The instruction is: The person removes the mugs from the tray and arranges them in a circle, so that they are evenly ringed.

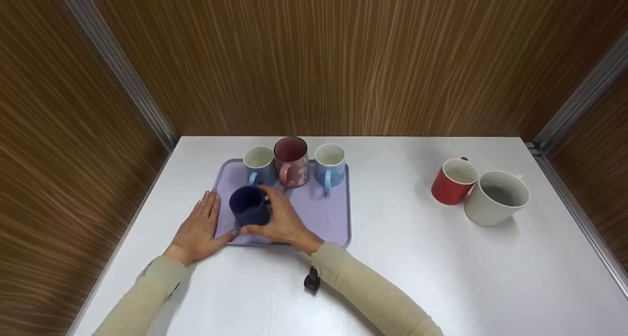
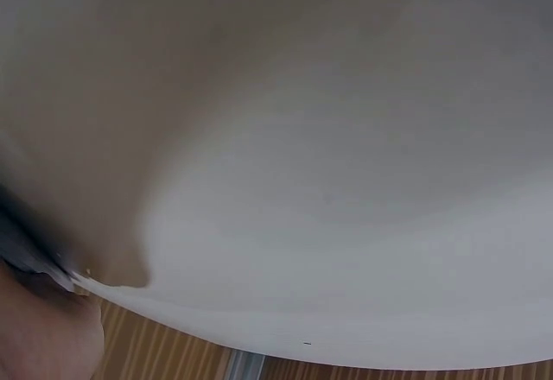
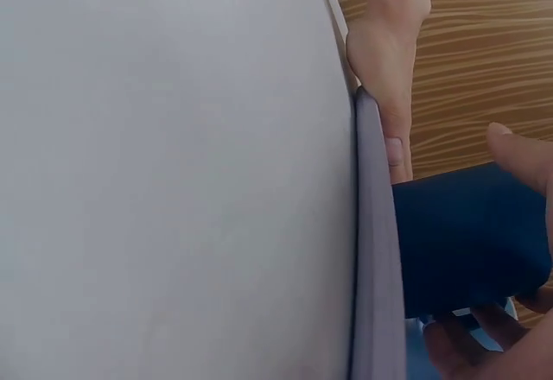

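Note:
My right hand (image 1: 280, 220) grips a dark blue mug (image 1: 252, 216) from its right side, thumb at the near side and fingers around the handle side. The mug stands upright on the front left of a lilac tray (image 1: 321, 218); the right wrist view shows its base at the tray surface. Flat beside the tray's left edge lies my left hand (image 1: 198, 230), fingers straight and thumb stretched along the tray's front left corner. Along the tray's back stand a blue mug (image 1: 263, 173), a pink mug (image 1: 298, 173) and a light blue mug (image 1: 334, 173), handles toward me.
Right of the tray, a red mug (image 1: 449, 190) and a larger white mug (image 1: 483, 211) stand close together on the white table (image 1: 392, 267). Wood-grained panels (image 1: 343, 61) enclose the back and sides. The left wrist view shows mostly white tabletop (image 2: 346, 224).

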Tool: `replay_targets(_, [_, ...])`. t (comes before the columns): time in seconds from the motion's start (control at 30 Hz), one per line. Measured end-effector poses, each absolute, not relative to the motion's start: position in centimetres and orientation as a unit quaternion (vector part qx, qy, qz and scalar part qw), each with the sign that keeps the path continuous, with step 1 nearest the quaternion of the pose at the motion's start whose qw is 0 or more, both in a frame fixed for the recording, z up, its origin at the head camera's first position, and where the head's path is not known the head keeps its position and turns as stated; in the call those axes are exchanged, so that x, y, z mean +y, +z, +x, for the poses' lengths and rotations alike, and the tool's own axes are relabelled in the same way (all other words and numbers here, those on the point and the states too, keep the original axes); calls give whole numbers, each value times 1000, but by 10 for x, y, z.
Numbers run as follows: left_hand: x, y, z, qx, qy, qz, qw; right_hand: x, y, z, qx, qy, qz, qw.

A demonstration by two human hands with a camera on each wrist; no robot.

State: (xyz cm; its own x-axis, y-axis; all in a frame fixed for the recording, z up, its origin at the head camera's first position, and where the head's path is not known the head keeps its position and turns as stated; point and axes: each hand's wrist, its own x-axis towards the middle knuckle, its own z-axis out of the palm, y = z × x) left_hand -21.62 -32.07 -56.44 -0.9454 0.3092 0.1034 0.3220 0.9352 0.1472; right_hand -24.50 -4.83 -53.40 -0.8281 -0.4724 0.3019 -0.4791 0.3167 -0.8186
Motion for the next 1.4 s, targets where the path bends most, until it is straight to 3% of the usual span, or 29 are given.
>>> replay_targets(0.7, [-316,-567,-218,-981,-80,-172,41,-51,-544,-244,-808,537,242,-18])
replay_targets(1.4, [-319,-565,-215,-981,-94,-163,50,-20,-516,-219,-783,559,274,-19])
